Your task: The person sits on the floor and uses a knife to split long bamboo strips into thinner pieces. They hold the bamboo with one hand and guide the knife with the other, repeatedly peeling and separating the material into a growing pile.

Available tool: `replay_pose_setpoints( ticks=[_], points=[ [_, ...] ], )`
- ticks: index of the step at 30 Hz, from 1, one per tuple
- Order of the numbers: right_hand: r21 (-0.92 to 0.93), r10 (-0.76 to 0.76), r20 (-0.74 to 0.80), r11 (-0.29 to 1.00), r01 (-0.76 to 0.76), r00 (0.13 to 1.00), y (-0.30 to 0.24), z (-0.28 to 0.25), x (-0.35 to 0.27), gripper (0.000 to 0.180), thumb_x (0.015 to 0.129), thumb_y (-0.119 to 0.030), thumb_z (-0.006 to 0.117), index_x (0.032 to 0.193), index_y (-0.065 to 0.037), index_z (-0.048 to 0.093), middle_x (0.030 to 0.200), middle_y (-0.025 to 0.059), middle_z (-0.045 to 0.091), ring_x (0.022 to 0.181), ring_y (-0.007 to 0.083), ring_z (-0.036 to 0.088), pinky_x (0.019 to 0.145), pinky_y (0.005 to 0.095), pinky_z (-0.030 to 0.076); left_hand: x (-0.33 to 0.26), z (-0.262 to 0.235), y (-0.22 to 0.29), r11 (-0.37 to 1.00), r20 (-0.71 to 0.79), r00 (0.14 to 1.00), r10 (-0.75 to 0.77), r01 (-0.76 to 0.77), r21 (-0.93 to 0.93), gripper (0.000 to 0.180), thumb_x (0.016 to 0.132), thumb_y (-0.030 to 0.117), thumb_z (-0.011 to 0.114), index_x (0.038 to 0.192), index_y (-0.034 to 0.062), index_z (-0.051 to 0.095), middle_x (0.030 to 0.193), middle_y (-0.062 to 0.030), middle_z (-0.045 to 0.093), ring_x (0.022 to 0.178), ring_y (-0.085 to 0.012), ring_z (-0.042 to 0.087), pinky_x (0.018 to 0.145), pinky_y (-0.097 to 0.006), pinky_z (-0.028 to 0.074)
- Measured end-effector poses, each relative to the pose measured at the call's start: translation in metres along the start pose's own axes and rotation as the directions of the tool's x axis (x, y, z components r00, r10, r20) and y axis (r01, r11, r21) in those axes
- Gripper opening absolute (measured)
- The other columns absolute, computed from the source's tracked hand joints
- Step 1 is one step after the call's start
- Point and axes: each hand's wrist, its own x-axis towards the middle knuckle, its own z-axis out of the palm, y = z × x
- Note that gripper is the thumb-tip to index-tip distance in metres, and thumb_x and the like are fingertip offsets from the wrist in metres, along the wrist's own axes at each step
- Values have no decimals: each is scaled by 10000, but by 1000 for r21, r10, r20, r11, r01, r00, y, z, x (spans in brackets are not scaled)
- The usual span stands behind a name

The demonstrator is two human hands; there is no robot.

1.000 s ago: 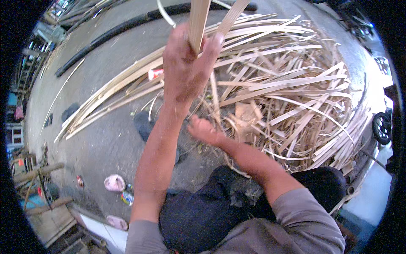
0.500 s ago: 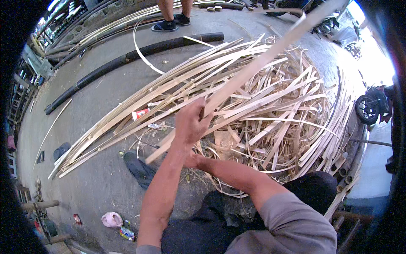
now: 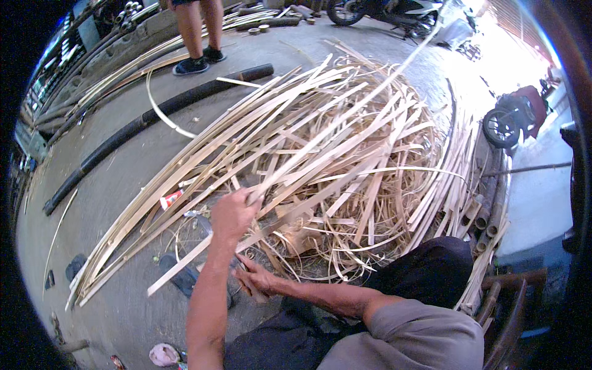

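My left hand [image 3: 234, 216] is closed round a long pale bamboo strip [image 3: 402, 66], which slants up and away to the far right. Lower down, behind my left forearm, my right hand [image 3: 261, 281] grips what looks like a knife [image 3: 237, 263]; only a grey blade part and a brown piece at the fingers show, and the rest is hidden. Beyond both hands spreads a heap of split bamboo strips [image 3: 246, 132] and curled shavings [image 3: 385, 213]. One loose strip [image 3: 176, 271] passes beneath my left forearm.
A dark bamboo pole [image 3: 166, 109] lies at the far left, with a standing person's legs [image 3: 200, 31] behind it. Sandals [image 3: 179, 274] lie by my left arm. Bamboo poles [image 3: 481, 219] and a motorbike [image 3: 505, 123] are on the right; another motorbike [image 3: 394, 15] stands at the back.
My view has swung, shifting the heap leftward and down. The held strip has turned edge-on and looks thinner. My right hand has come out from behind the left forearm, showing the tool.
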Motion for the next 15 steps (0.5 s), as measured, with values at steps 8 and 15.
replay_pose_setpoints(
  ticks=[8,15],
  points=[
    [99,-48,43,994,44,998,22,10,-29,794,980,-329,628,1569,-140,130,677,20,526,514,155,537,466,312,464,0,-12,-31,971,-96,995,-15,37,237,567,860,587,651,984,34,658,949,-184,663,931,-349,648,808,-464,504],
    [-53,-16,189,998,27,982,28,28,-53,768,977,-399,621,1540,-80,207,865,20,581,784,134,567,653,265,478,7,66,20,866,81,971,223,-160,-474,637,961,568,553,1248,1,598,1013,-201,652,1009,-348,631,957,-417,480]
  ],
)
